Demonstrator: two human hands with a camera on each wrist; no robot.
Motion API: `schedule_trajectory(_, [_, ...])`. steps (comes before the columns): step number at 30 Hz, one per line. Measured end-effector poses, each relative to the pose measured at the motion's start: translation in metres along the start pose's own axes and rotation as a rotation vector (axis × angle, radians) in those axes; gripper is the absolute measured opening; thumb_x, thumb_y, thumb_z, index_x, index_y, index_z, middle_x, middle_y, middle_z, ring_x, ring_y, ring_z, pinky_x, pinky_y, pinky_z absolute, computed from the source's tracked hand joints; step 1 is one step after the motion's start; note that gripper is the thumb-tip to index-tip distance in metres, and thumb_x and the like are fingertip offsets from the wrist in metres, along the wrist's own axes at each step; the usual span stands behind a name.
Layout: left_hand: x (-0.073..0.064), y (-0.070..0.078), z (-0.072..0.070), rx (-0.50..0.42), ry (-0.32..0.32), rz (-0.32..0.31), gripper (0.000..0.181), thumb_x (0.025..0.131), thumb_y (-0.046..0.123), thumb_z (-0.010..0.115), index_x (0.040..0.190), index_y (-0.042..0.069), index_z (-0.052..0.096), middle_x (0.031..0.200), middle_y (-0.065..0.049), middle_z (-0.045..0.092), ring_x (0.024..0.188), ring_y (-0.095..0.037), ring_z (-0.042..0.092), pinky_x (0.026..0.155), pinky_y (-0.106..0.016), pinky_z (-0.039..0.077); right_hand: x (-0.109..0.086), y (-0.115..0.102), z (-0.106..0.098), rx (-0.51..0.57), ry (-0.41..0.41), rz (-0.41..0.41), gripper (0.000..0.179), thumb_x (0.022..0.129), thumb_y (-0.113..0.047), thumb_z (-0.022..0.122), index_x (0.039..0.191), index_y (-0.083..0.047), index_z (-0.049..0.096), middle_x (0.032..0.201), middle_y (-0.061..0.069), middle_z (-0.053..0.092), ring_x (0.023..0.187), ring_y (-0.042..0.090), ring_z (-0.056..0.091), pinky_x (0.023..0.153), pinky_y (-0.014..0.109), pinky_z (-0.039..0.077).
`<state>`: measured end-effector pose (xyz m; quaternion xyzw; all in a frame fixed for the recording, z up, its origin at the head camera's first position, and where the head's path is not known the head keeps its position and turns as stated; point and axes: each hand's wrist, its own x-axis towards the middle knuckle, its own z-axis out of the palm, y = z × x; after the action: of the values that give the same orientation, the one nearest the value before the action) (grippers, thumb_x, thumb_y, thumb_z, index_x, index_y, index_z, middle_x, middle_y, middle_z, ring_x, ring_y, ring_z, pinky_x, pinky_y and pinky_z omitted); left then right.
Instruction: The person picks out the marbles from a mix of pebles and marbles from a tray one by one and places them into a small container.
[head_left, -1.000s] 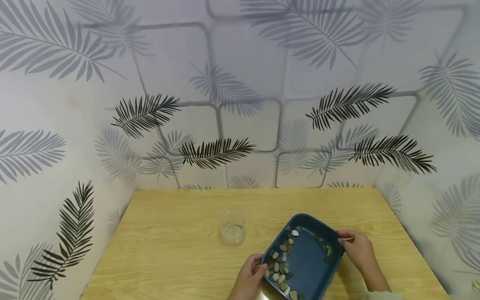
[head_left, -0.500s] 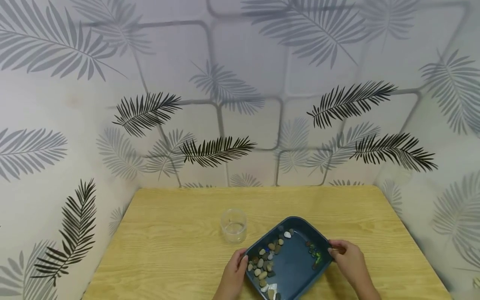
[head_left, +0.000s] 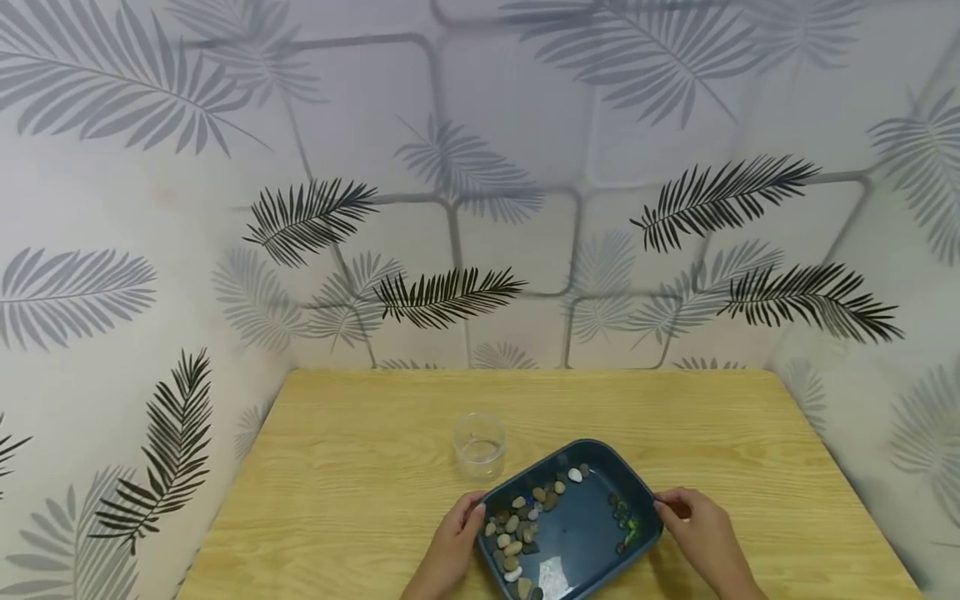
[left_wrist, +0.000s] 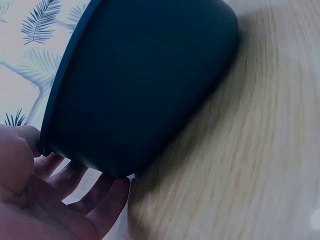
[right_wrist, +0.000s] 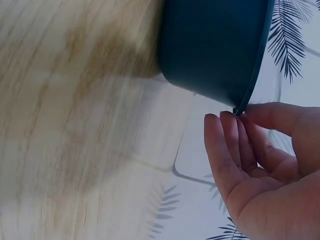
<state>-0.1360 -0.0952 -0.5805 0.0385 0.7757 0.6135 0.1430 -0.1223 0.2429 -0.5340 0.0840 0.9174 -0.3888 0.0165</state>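
Observation:
A dark blue rectangular tray (head_left: pixel 581 550) stands turned at an angle at the front of the table. Pebbles (head_left: pixel 512 524) in white, tan and grey lie along its left side, and a small cluster of green and brown pieces (head_left: pixel 624 523) lies at its right. My left hand (head_left: pixel 452 537) grips the left corner, thumb over the rim and fingers under the outer wall, as the left wrist view shows. At the right corner my right hand (head_left: pixel 701 533) pinches the rim between thumb and fingers; the right wrist view shows the tray's outer wall (right_wrist: pixel 215 50) above them.
A clear round glass container (head_left: pixel 480 447) stands on the wooden table (head_left: pixel 360 467), just behind the tray's left corner. Behind the table rises a wall (head_left: pixel 517 250) with a leaf pattern.
Both hands have moved the tray to the left, closer to the glass container, and it has turned anticlockwise in the head view. The grip stays at the same two corners.

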Motion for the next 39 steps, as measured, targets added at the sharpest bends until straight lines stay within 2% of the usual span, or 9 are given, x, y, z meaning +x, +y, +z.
schedule_trajectory(5, [0.000,0.000,-0.004,0.041,-0.009,0.041,0.038,0.095,0.037,0.035,0.121,0.012,0.049,0.111,-0.003,0.055,0.105,-0.019,0.048,0.089,-0.043,0.037,0.006,0.002,0.007,0.044,-0.049,-0.036,0.038,0.088,-0.034,0.053,0.113,-0.006,0.057,0.107,0.008,0.057,0.088,0.020,0.056,0.070,0.033,0.048])
schedule_trajectory(8, [-0.001,-0.001,-0.006,0.038,-0.016,0.035,0.038,0.095,0.037,0.035,0.120,0.014,0.050,0.112,-0.002,0.055,0.107,-0.018,0.048,0.091,-0.042,0.037,0.010,0.003,0.015,0.074,-0.065,-0.038,0.043,0.090,-0.038,0.048,0.119,-0.006,0.053,0.113,0.010,0.055,0.092,0.021,0.055,0.073,0.035,0.048])
schedule_trajectory(12, [-0.002,-0.004,-0.011,0.031,-0.040,0.026,0.038,0.095,0.039,0.034,0.121,0.016,0.050,0.114,0.000,0.054,0.109,-0.017,0.047,0.091,-0.039,0.037,0.011,0.003,0.026,0.085,-0.059,-0.034,0.041,0.091,-0.038,0.046,0.119,-0.009,0.053,0.113,0.009,0.055,0.093,0.020,0.055,0.075,0.036,0.047])
schedule_trajectory(16, [-0.004,-0.008,-0.019,0.050,-0.060,0.047,0.040,0.095,0.039,0.032,0.121,0.015,0.049,0.116,-0.001,0.053,0.111,-0.019,0.046,0.091,-0.040,0.037,0.009,0.000,0.037,0.096,-0.069,-0.023,0.042,0.091,-0.041,0.044,0.118,-0.010,0.054,0.112,0.006,0.055,0.090,0.017,0.055,0.073,0.034,0.047])
schedule_trajectory(23, [-0.005,-0.007,-0.032,0.116,-0.023,0.041,0.043,0.095,0.042,0.030,0.123,0.014,0.048,0.122,-0.002,0.049,0.118,-0.023,0.040,0.095,-0.045,0.033,0.005,-0.007,0.055,0.180,-0.075,-0.003,0.042,0.090,-0.046,0.042,0.114,-0.015,0.057,0.108,0.002,0.056,0.089,0.015,0.052,0.071,0.031,0.045])
schedule_trajectory(29, [-0.005,-0.002,-0.041,0.137,0.014,0.036,0.044,0.096,0.040,0.027,0.121,0.012,0.048,0.120,-0.005,0.050,0.117,-0.025,0.041,0.095,-0.047,0.031,-0.002,-0.016,0.071,0.209,-0.058,0.004,0.044,0.093,-0.043,0.035,0.117,-0.010,0.054,0.108,0.005,0.056,0.088,0.016,0.052,0.072,0.032,0.045])
schedule_trajectory(32, [-0.005,-0.002,-0.047,0.141,0.035,0.034,0.043,0.096,0.039,0.028,0.121,0.010,0.048,0.119,-0.006,0.051,0.117,-0.026,0.041,0.095,-0.048,0.031,-0.004,-0.021,0.080,0.210,-0.037,-0.002,0.044,0.094,-0.042,0.034,0.117,-0.010,0.053,0.109,0.006,0.055,0.090,0.017,0.052,0.074,0.033,0.045])
schedule_trajectory(34, [-0.002,-0.007,-0.051,0.146,0.057,0.032,0.044,0.096,0.040,0.029,0.120,0.011,0.049,0.119,-0.006,0.051,0.117,-0.025,0.041,0.095,-0.047,0.031,-0.006,-0.024,0.085,0.204,-0.026,-0.015,0.044,0.094,-0.041,0.034,0.118,-0.009,0.052,0.110,0.006,0.054,0.092,0.017,0.051,0.076,0.035,0.044])
schedule_trajectory(39, [-0.001,-0.005,-0.058,0.118,0.067,0.040,0.041,0.096,0.036,0.031,0.119,0.008,0.050,0.117,-0.007,0.052,0.115,-0.024,0.043,0.095,-0.045,0.032,-0.010,-0.028,0.092,0.218,0.004,-0.041,0.042,0.095,-0.039,0.033,0.117,-0.009,0.051,0.110,0.007,0.054,0.094,0.018,0.050,0.080,0.037,0.043])
